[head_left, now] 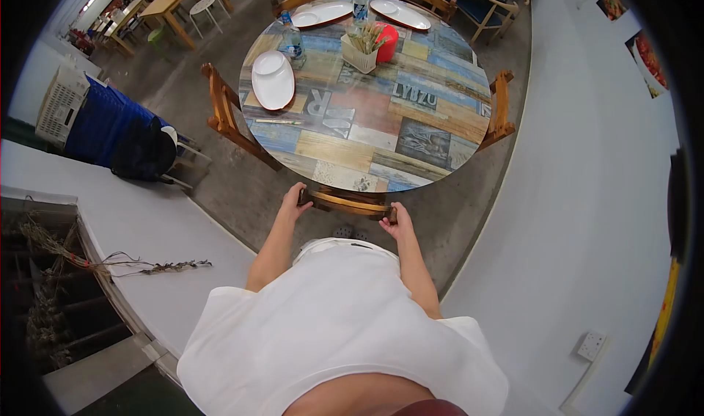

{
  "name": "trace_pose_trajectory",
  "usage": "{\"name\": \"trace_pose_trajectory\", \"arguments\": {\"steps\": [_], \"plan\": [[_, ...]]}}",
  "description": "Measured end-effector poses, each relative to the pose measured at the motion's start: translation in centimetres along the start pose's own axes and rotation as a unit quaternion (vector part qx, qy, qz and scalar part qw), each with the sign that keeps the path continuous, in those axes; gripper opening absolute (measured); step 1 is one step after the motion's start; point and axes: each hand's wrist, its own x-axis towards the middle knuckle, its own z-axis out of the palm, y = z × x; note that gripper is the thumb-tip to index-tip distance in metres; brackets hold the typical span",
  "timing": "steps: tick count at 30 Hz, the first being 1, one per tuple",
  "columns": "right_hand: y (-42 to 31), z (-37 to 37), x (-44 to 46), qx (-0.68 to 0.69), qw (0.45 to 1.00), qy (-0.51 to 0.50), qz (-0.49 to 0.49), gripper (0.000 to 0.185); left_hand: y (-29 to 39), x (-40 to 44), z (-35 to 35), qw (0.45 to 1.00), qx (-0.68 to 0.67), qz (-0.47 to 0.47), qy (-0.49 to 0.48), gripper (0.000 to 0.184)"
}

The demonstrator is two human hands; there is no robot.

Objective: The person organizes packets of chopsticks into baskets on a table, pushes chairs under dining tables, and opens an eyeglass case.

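Note:
A wooden chair stands with its back toward me, at the near edge of a round patterned table. My left hand is closed around the left post of the chair's back. On the opposite post, my right hand grips with its fingers wrapped round. The chair's seat is hidden by its backrest and the tabletop. On the table lie white plates, among them a plate at the left with a pair of chopsticks nearby.
Bottles, a beige basket of utensils and a red container stand on the table. Other wooden chairs surround it. A white wall runs along the right; stacked blue crates stand at the left.

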Motion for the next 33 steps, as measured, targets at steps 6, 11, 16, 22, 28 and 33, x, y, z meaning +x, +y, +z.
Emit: {"name": "trace_pose_trajectory", "arguments": {"steps": [6,11,16,22,28,33], "plan": [[-1.7,-1.1,-0.7,-0.018,0.997,0.061,-0.031,0.043,-2.7,-0.6,0.9,0.999,-0.043,-0.01,0.013,0.023],[-2.2,-0.2,-1.2,-0.127,0.987,0.092,-0.021,0.055,-1.4,0.9,0.6,0.999,-0.022,-0.018,-0.015,0.019],[0.5,0.2,1.1,-0.093,0.991,0.064,-0.068,0.039,0.6,1.8,-0.8,1.0,0.006,-0.002,-0.014,0.025],[-0.8,0.8,2.6,-0.056,0.985,0.114,-0.118,0.025,-0.2,2.2,-1.1,0.999,-0.009,-0.016,-0.037,0.025],[-0.8,0.6,2.4,-0.08,0.974,0.144,-0.157,0.014,-0.5,0.2,-0.8,0.999,-0.022,-0.029,-0.031,0.019],[-0.2,2.1,1.1,-0.047,0.988,0.096,-0.11,0.021,1.4,0.4,-1.3,0.999,0.003,-0.028,-0.017,0.016]]}}
